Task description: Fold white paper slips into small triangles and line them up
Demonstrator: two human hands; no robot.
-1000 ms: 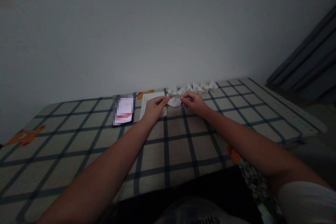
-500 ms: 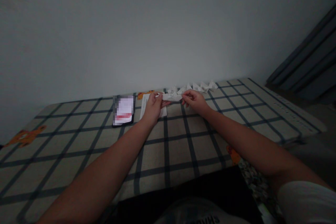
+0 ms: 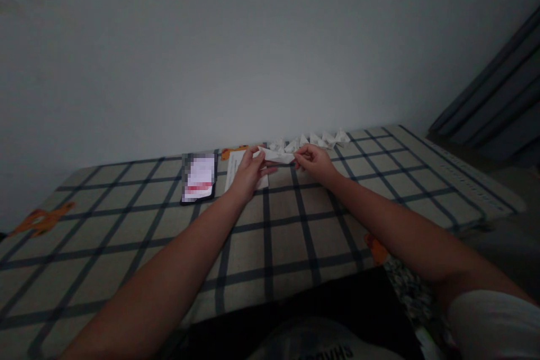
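Note:
A strip of folded white paper (image 3: 278, 156) stretches between my two hands, above the checked cloth. My left hand (image 3: 250, 171) pinches its left end between thumb and fingers, with the lower fingers reaching out beneath. At the right end, my right hand (image 3: 314, 162) grips the tip with thumb and forefinger. Just behind, a row of several folded white paper pieces (image 3: 317, 140) stands along the far side, pointed tops up. White paper sheets (image 3: 234, 167) lie flat under and beside my left hand, which partly hides them.
A phone (image 3: 199, 178) with a lit, partly blurred screen lies left of the sheets. The checked cloth (image 3: 291, 236) covers the surface, which meets a pale wall (image 3: 253, 50) at the back. Dark curtain folds (image 3: 493, 79) hang at the right. Orange printed figures show on the cloth.
The folded paper has tilted, its left end a little higher and its face showing more plainly. My hands have shifted only slightly; the phone and the row of pieces stay put.

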